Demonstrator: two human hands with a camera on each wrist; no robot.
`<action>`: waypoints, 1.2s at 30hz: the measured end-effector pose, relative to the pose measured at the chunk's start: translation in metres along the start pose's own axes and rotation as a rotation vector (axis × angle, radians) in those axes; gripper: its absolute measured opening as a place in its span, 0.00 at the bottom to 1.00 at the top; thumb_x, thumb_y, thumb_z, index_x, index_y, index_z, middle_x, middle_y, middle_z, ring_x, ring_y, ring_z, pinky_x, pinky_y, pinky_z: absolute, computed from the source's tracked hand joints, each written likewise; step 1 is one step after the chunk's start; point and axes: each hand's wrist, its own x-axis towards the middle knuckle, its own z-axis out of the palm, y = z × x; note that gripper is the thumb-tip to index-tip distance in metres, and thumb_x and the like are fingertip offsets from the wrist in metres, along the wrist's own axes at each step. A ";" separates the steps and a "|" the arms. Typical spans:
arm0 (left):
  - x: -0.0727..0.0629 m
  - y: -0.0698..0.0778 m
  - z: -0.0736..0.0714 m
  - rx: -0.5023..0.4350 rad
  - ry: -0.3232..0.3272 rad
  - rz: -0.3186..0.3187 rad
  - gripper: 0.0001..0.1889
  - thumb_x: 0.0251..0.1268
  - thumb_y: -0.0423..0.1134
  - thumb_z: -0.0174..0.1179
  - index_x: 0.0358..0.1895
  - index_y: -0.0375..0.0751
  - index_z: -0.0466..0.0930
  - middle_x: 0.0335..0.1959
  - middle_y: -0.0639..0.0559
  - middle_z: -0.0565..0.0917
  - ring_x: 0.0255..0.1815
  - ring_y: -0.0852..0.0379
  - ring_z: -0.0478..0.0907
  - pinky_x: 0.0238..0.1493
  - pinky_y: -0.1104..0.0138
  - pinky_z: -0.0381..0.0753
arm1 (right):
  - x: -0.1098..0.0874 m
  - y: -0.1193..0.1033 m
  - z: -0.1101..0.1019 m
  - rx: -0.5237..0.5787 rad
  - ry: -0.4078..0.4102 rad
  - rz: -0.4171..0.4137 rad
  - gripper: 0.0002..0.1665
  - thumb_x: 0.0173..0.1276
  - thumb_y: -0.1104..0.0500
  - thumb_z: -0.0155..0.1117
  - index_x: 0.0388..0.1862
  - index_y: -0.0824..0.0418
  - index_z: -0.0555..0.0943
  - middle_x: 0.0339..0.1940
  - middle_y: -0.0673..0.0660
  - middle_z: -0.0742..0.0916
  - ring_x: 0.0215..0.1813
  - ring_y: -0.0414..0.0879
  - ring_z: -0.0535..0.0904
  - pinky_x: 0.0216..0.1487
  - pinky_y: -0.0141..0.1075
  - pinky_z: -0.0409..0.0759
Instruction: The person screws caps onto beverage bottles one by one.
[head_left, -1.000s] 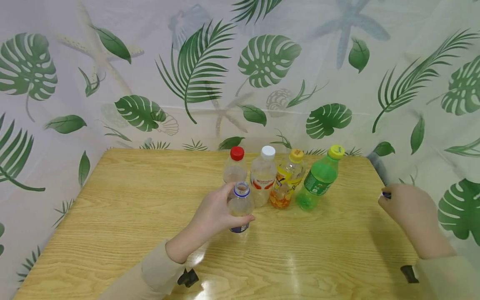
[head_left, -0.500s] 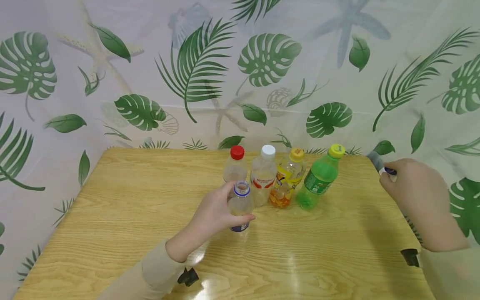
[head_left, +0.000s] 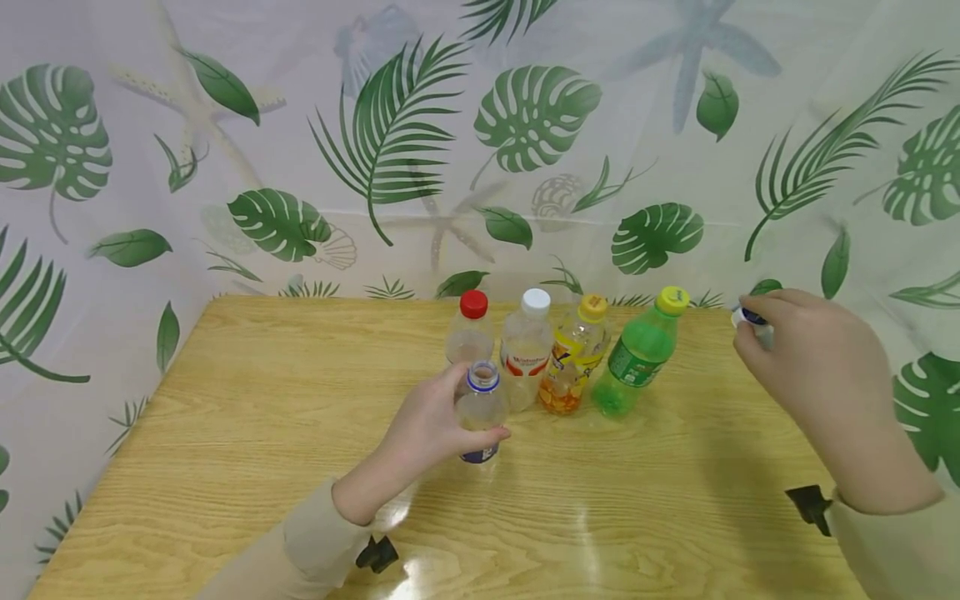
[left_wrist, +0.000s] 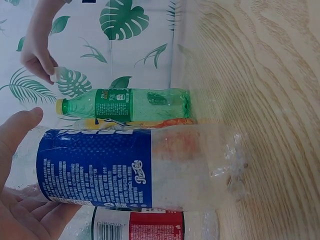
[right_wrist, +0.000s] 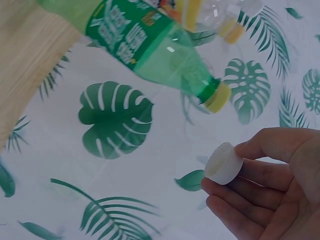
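Observation:
My left hand grips a clear plastic bottle that stands upright on the table, its mouth uncapped with a blue ring at the neck. In the left wrist view this bottle's blue label with white print lies between thumb and fingers. Off to the right, above the table's edge, my right hand pinches a bottle cap between thumb and fingers. The cap looks white in the right wrist view; the head view shows dark blue on it as well.
Behind and right of the held bottle stand a red-capped bottle, a white-capped bottle, a yellow-capped bottle with orange on its label and a green bottle. A leaf-print cloth hangs behind the wooden table.
My right hand has risen and moved towards the back, then slightly left over the last half second, with the cap turned in its fingers. My left hand and the bottles stay put.

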 end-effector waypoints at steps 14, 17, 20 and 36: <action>0.000 0.000 0.001 0.018 0.015 0.012 0.39 0.48 0.46 0.86 0.64 0.40 0.77 0.55 0.46 0.91 0.55 0.46 0.90 0.55 0.54 0.90 | 0.010 -0.035 -0.012 0.075 0.147 -0.133 0.16 0.64 0.69 0.67 0.50 0.70 0.89 0.48 0.69 0.92 0.48 0.68 0.88 0.38 0.62 0.84; 0.000 0.000 0.001 0.013 0.015 0.015 0.39 0.48 0.45 0.86 0.64 0.40 0.77 0.55 0.46 0.91 0.55 0.46 0.90 0.55 0.54 0.90 | 0.011 -0.044 -0.013 0.089 0.169 -0.160 0.16 0.63 0.69 0.68 0.50 0.70 0.89 0.48 0.69 0.92 0.49 0.67 0.88 0.39 0.61 0.85; 0.000 -0.001 0.001 0.001 0.012 0.012 0.38 0.48 0.45 0.86 0.63 0.41 0.77 0.55 0.46 0.91 0.55 0.45 0.90 0.55 0.54 0.90 | 0.013 -0.052 -0.015 0.092 0.185 -0.185 0.16 0.63 0.69 0.68 0.49 0.70 0.90 0.48 0.68 0.92 0.49 0.66 0.88 0.40 0.60 0.85; -0.001 0.001 0.000 -0.013 0.004 0.000 0.37 0.49 0.45 0.86 0.62 0.39 0.78 0.55 0.45 0.91 0.55 0.45 0.90 0.55 0.52 0.90 | 0.021 -0.098 -0.020 0.127 0.206 -0.296 0.17 0.63 0.69 0.73 0.52 0.67 0.90 0.49 0.64 0.93 0.50 0.64 0.89 0.40 0.56 0.88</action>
